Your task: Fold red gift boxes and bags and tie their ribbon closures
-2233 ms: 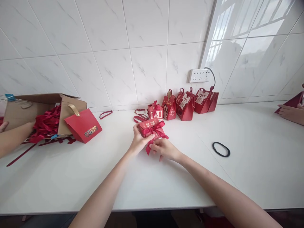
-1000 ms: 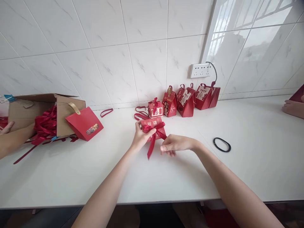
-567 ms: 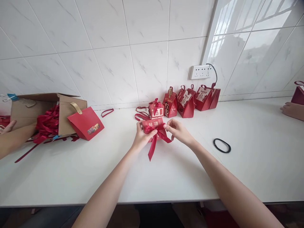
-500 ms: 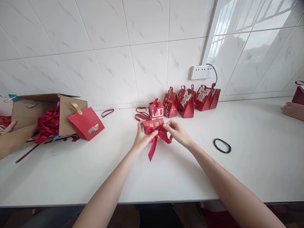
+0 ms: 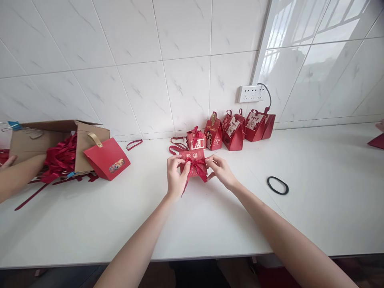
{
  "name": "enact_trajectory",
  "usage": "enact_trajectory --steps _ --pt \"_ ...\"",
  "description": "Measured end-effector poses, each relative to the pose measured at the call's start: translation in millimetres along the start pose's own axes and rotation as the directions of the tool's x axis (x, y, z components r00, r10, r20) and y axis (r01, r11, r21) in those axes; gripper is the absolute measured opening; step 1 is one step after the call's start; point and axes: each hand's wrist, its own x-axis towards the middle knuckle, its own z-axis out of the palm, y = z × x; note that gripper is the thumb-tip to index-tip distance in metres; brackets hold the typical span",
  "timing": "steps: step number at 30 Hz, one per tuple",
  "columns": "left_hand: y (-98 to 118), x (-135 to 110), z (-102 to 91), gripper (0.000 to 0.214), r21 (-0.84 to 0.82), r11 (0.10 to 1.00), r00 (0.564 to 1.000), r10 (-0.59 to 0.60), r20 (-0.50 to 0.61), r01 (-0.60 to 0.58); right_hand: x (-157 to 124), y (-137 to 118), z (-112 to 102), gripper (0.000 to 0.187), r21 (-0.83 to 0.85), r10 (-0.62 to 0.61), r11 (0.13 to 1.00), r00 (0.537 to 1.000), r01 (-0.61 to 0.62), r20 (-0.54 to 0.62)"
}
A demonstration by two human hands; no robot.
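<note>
Got a small red printed-card gift box with a shiny red ribbon bow, just nearside of the red-and-white cardboard cube box. Probably light, crushable, slick-ribboned, best taken by its side edges. Pinched narrowly at either side by left hand and right hand; can't tell if by ribbon or card.

Looking from the wearer's head | pointing forward and down over the white table | facing the tiled wall | sitting close to the table
</note>
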Motion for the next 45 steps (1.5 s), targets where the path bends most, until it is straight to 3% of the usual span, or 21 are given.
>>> enact_trajectory --steps 4,6,13,21,29,34,41,45 --pt "5 3 0.6 0.013 -0.139 0.973 0.983 -0.182 0.016 0.182 3 -1 -3 0.042 -0.006 -0.018 1.000 0.996 0.018 -0.090" --pt "5 3 1.4 0.013 -0.153 0.964 0.976 -0.215 0.031 0.217 4 -2 -5 0.041 -0.009 -0.006 1.000 0.991 0.005 -0.134" --pt "5 1 -2.4 0.015 -0.092 0.980 0.981 -0.171 0.089 0.179 3 -2 -7 0.036 -0.069 -0.034 0.997 0.984 0.022 -0.175" --pt "9 7 -6.9 0.040 0.037 0.971 0.964 -0.240 0.119 0.237 -1 -3 -3 0.037 -0.087 -0.050 0.996 0.985 0.036 -0.166" --pt "1 6 -5.7 0.024 0.033 0.994 0.993 -0.105 0.057 0.103 -2 -3 -2 0.039 -0.076 -0.045 0.997 0.988 0.034 -0.149" --pt "-2 3 -3.1 0.025 0.056 0.998 0.999 -0.042 0.023 0.041 -1 -3 -2 0.039 -0.085 -0.052 0.996 0.983 0.038 -0.177" --pt "-2 1 -2.5 0.011 -0.010 0.990 0.987 -0.140 0.078 0.141 0 1 -4 0.033 -0.105 -0.071 0.993 0.981 0.053 -0.180" --pt "1 0 -5.0 0.019 -0.047 0.990 0.985 -0.125 0.117 0.132 -1 1 -4 0.032 -0.110 -0.077 0.992 0.982 0.058 -0.174"
